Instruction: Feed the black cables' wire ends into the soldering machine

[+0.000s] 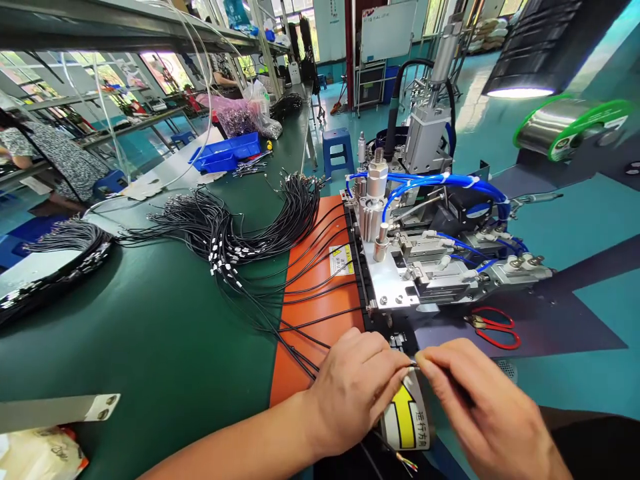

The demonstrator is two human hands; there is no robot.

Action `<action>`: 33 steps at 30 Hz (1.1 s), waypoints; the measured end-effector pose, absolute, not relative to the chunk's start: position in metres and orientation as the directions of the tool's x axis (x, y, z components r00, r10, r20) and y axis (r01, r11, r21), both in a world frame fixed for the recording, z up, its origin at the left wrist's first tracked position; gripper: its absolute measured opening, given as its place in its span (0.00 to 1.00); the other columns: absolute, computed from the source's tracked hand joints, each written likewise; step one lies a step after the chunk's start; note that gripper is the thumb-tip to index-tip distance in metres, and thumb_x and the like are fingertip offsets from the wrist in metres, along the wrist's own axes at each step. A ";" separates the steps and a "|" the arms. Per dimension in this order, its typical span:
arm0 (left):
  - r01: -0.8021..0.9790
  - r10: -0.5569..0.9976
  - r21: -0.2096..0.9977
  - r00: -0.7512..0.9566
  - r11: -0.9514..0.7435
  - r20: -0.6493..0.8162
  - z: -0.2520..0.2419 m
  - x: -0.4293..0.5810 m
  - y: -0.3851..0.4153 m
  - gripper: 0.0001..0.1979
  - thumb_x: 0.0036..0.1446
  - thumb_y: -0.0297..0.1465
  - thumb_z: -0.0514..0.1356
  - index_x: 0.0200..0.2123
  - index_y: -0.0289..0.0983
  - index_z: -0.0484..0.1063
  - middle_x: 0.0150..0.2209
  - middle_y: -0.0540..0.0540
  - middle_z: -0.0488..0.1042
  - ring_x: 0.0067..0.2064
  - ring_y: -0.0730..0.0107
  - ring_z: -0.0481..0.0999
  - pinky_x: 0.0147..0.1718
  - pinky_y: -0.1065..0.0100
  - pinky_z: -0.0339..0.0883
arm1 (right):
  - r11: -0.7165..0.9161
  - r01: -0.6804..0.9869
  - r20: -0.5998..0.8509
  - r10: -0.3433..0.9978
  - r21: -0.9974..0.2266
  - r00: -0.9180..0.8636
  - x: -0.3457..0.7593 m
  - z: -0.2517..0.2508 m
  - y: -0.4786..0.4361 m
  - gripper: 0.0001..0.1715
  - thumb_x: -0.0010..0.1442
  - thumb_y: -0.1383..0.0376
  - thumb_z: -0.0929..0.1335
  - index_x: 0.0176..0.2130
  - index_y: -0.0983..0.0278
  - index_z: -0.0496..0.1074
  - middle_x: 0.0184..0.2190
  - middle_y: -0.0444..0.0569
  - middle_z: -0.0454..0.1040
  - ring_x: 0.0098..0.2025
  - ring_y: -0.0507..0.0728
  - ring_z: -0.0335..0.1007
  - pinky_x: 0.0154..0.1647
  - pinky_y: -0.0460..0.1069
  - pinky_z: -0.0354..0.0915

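Observation:
My left hand (355,383) is closed round black cables (295,353) that come in from the left across the orange mat. Its thumb and forefinger pinch close to one cable's end. Opposite, my right hand (485,403) pinches the tip of that cable end, the fingertips of both hands nearly meeting. What exactly lies between the right fingertips is mostly hidden. Below the hands, another cable end with bare coloured wires (407,461) hangs beside a label with a yellow arrow (406,417). Just beyond is a metal machine (395,273) with blue air tubes, and several cables run into its left edge.
A large bundle of black cables (220,227) lies on the green table (175,347), with another bundle (65,273) at far left. Red-handled cutters (495,327) lie right of the machine. A solder wire spool (570,127) stands at upper right, and blue trays (225,152) sit farther back.

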State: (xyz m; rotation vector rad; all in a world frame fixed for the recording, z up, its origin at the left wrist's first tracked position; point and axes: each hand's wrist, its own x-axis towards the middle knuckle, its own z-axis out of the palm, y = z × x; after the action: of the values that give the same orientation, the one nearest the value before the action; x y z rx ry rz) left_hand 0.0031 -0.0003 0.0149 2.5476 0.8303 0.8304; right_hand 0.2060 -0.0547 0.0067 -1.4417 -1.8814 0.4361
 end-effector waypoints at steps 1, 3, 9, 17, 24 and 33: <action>0.405 0.634 0.516 0.656 -0.754 0.411 0.016 0.003 0.000 0.09 0.71 0.29 0.53 0.44 0.35 0.73 0.34 0.46 0.74 0.35 0.67 0.70 0.34 0.65 0.61 | 0.268 0.695 0.328 0.944 -0.667 -0.049 0.211 0.011 -0.054 0.09 0.71 0.61 0.64 0.46 0.56 0.74 0.39 0.47 0.76 0.39 0.55 0.78 0.41 0.45 0.73; 0.373 0.652 0.583 0.650 -0.722 0.391 0.019 0.002 0.001 0.10 0.71 0.28 0.51 0.44 0.35 0.73 0.36 0.45 0.74 0.37 0.67 0.71 0.36 0.64 0.61 | 0.129 0.703 0.265 0.960 -0.700 0.088 0.221 0.016 -0.054 0.11 0.69 0.56 0.66 0.47 0.54 0.75 0.40 0.45 0.78 0.39 0.54 0.79 0.39 0.43 0.74; 0.372 0.702 0.654 0.616 -0.659 0.357 0.019 0.002 -0.001 0.10 0.72 0.28 0.50 0.42 0.35 0.71 0.36 0.44 0.73 0.37 0.65 0.68 0.37 0.64 0.61 | -0.075 0.512 -0.048 0.997 -0.856 0.066 0.228 0.014 -0.057 0.18 0.68 0.50 0.66 0.51 0.55 0.76 0.38 0.45 0.79 0.36 0.54 0.79 0.32 0.40 0.73; 0.384 0.700 0.639 0.617 -0.666 0.359 0.017 0.002 -0.001 0.12 0.72 0.28 0.49 0.40 0.35 0.72 0.34 0.43 0.72 0.36 0.65 0.67 0.36 0.65 0.62 | -0.090 0.402 -0.123 0.991 -0.911 -0.057 0.221 0.020 -0.053 0.18 0.69 0.52 0.65 0.50 0.57 0.76 0.37 0.46 0.79 0.39 0.56 0.78 0.34 0.42 0.73; 0.365 0.689 0.645 0.627 -0.671 0.362 0.017 0.002 -0.002 0.10 0.71 0.27 0.50 0.40 0.35 0.71 0.34 0.44 0.71 0.35 0.65 0.66 0.35 0.64 0.60 | -0.107 0.383 -0.159 0.982 -0.917 -0.105 0.216 0.023 -0.050 0.15 0.69 0.51 0.66 0.46 0.56 0.76 0.37 0.45 0.77 0.41 0.55 0.76 0.43 0.44 0.72; 0.355 0.679 0.641 0.636 -0.680 0.368 0.015 0.002 -0.002 0.09 0.70 0.26 0.51 0.41 0.34 0.71 0.34 0.43 0.71 0.35 0.65 0.65 0.35 0.64 0.59 | -0.163 0.365 -0.215 0.971 -0.917 -0.107 0.215 0.020 -0.049 0.16 0.69 0.50 0.65 0.38 0.55 0.76 0.35 0.41 0.75 0.39 0.54 0.72 0.42 0.45 0.66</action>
State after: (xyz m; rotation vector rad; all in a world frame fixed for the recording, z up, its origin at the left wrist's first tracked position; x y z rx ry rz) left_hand 0.0016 -0.0022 0.0153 2.3354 0.8076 0.8232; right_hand 0.2148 -0.0491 0.0195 -1.5564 -1.4918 1.2733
